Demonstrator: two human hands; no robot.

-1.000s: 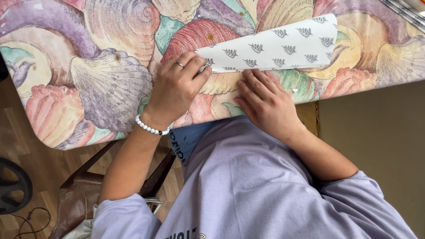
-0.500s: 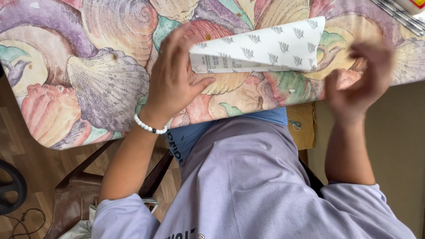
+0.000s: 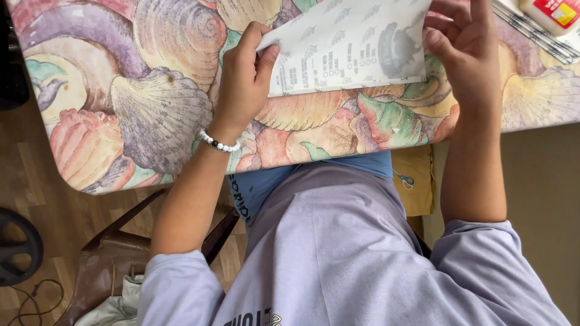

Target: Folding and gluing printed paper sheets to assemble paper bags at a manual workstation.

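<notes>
I see my left hand [image 3: 244, 78] pinching the left edge of a white patterned paper sheet [image 3: 347, 51], my right hand [image 3: 465, 54] pinching its right edge. Below both grips lies the shell-printed tablecloth [image 3: 157, 115]; beyond the right grip, a glue bottle [image 3: 553, 13] at the corner.

Single head-worn view, looking steeply down from above the person's chest onto the near edge of the table [image 3: 151, 121], which fills the upper half of the frame. The camera sits close: both forearms rise from the bottom toward the table, and the lap and wooden floor [image 3: 54, 223] lie below its edge. No second view shares the scene.
</notes>
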